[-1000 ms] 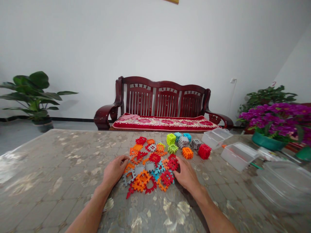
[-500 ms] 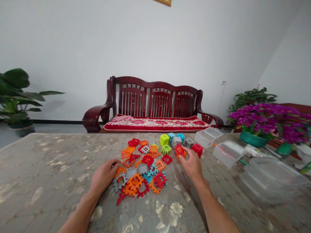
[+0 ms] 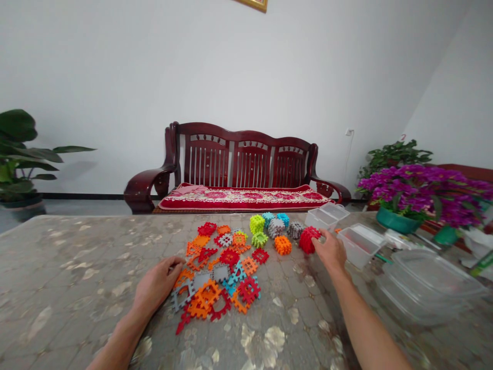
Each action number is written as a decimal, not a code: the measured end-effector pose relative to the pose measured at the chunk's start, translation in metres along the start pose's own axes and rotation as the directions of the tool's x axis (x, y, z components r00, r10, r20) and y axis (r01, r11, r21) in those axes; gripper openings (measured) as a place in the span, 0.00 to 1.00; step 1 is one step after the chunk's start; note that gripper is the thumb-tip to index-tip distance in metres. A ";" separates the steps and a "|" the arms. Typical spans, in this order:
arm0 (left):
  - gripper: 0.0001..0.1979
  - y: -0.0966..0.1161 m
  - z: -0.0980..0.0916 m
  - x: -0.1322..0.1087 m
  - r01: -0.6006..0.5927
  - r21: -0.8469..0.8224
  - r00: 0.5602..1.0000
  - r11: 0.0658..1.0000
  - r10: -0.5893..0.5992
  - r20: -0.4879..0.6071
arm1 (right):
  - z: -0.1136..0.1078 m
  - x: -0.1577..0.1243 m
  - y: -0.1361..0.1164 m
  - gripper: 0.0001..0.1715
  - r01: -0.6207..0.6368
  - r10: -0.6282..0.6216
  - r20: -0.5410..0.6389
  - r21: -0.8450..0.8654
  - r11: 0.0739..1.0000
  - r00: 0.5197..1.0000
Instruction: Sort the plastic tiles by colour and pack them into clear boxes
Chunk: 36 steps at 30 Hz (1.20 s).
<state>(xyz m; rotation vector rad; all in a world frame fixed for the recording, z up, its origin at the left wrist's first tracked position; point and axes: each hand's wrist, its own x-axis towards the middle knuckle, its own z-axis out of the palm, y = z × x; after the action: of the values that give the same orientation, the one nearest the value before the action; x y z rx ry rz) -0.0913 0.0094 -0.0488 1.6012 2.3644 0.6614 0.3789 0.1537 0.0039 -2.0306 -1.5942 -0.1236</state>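
My right hand (image 3: 331, 250) pinches the edge of a red toothed building tile at the right side of the red tile stack (image 3: 308, 239). Its fingertips hide part of the tile. An orange stack (image 3: 283, 245) of tiles stands just left of the red one. My left hand (image 3: 158, 281) rests on the table with loosely bent fingers, thumb and forefinger slightly apart. Beside its fingertips lie orange tiles (image 3: 184, 278) and a grey frame tile (image 3: 182, 295), at the left edge of a loose mixed pile. Nothing shows in the left hand.
Lime (image 3: 257, 224), blue (image 3: 282, 220) and grey stacks (image 3: 276, 227) stand behind the orange one. Clear plastic boxes (image 3: 360, 246) and lids (image 3: 427, 282) lie to the right, near a purple-flowered pot (image 3: 400, 220). A wooden bench (image 3: 252, 154) stands beyond the table.
My right hand has moved right from the orange stack to the red stack, carrying a red tile. The orange stack's top is now uncovered. My left hand stays by the loose pile.
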 end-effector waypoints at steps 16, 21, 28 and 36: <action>0.16 0.004 -0.002 -0.003 -0.009 -0.017 1.000 1.000 0.008 -0.028 | 0.035 -0.088 -0.070 0.18 0.500 -0.578 0.112 0.387 0.775 0.809; 0.16 0.004 -0.001 -0.004 -0.001 -0.007 1.000 1.000 0.001 -0.027 | 0.044 -0.107 -0.096 0.23 0.532 -0.600 0.248 0.291 0.795 0.761; 0.16 0.001 0.001 -0.001 -0.006 -0.013 1.000 1.000 0.006 -0.009 | 0.044 -0.106 -0.098 0.12 0.570 -0.612 0.283 0.225 0.791 0.738; 0.16 0.003 0.001 -0.003 -0.005 -0.019 1.000 1.000 0.005 -0.022 | 0.043 -0.112 -0.091 0.13 0.490 -0.551 0.225 0.274 0.828 0.804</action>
<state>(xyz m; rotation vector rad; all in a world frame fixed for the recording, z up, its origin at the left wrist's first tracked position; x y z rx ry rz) -0.0875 0.0076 -0.0482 1.6005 2.3629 0.7033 0.2516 0.0894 -0.0436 -1.4508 -2.2323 0.1461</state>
